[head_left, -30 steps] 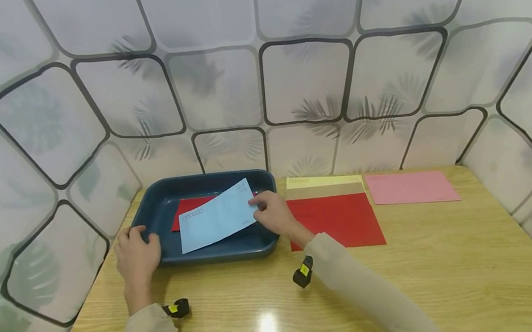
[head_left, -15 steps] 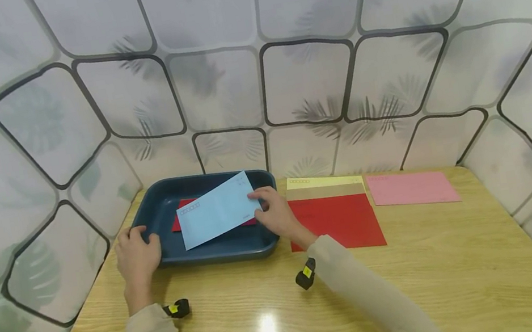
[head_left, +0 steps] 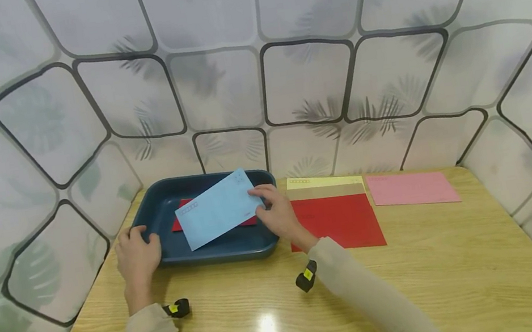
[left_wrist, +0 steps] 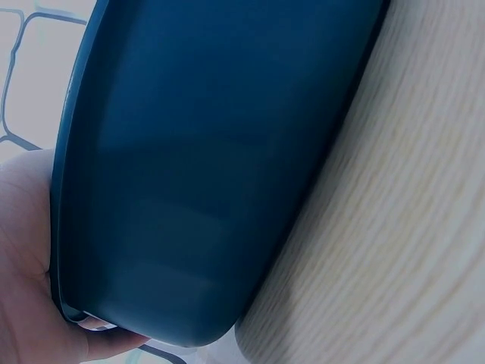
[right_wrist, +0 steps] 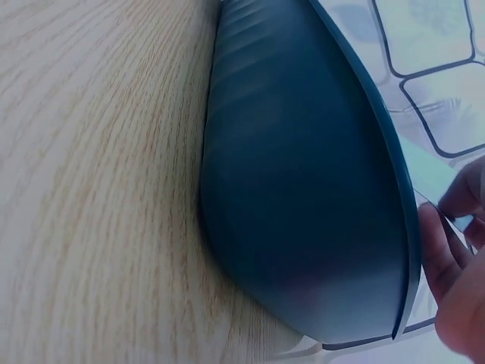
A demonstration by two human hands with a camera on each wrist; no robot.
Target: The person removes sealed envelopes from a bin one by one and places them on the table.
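My right hand (head_left: 278, 213) pinches the right end of a light blue envelope (head_left: 221, 210), which slants over a dark blue tray (head_left: 217, 256) with its far corner higher. Under it, a red envelope (head_left: 176, 226) lies on the tray's floor, mostly covered. My left hand (head_left: 138, 254) holds the tray's left end at the rim. From the left wrist, that hand (left_wrist: 30, 258) appears against the rim, with a finger showing beneath the corner. In the right wrist view, fingers (right_wrist: 436, 246) grip the envelope just beyond the rim.
Right of the tray, a large red envelope (head_left: 336, 224) overlaps a brown one (head_left: 326, 191) and a yellow one (head_left: 325, 181). A pink envelope (head_left: 411, 188) lies farther right on the wooden table (head_left: 466, 262). A patterned curtain-like backdrop (head_left: 305, 80) rises behind.
The light blue envelope has turned more steeply, its right far corner moving up and its bowed shape flattening. The right hand has shifted slightly with it; the left hand has stayed in place.
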